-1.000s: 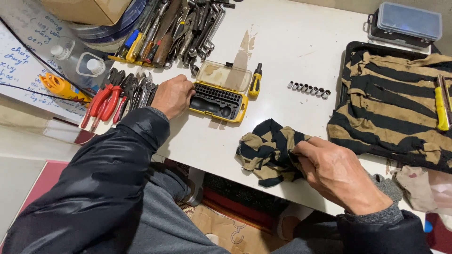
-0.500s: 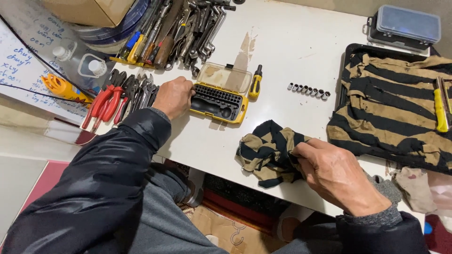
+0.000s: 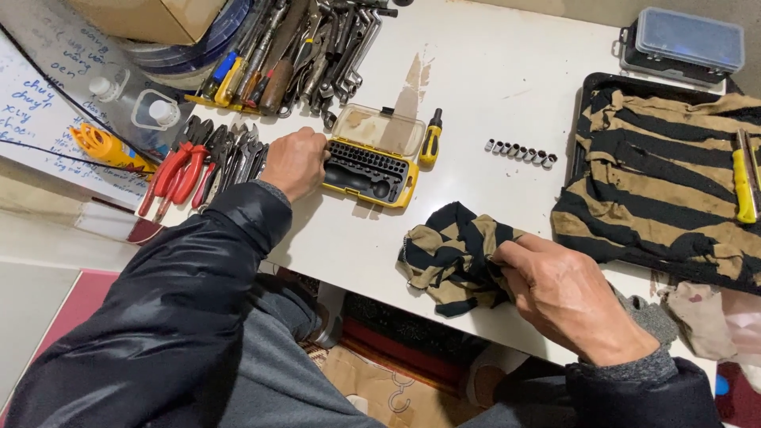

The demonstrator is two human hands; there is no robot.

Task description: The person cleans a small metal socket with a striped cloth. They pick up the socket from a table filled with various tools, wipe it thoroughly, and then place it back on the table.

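Almost nothing has moved in the last second: our left hand (image 3: 295, 162) has stayed closed against the left edge of the yellow bit case (image 3: 371, 165), and our right hand (image 3: 564, 295) has crept only slightly along the striped rag (image 3: 453, 255), so the work looks paused mid-grip. The case sits open on the white table (image 3: 491, 87), lid tipped back. Our left fingers are curled into a loose fist touching the case; whether they grip it, we cannot tell. Right of the case and nearer us, our right fingers (image 3: 515, 255) are pinched tight on a fold of the rag. A small yellow screwdriver (image 3: 430, 136) lies just right of the case, a row of sockets (image 3: 520, 150) farther right.
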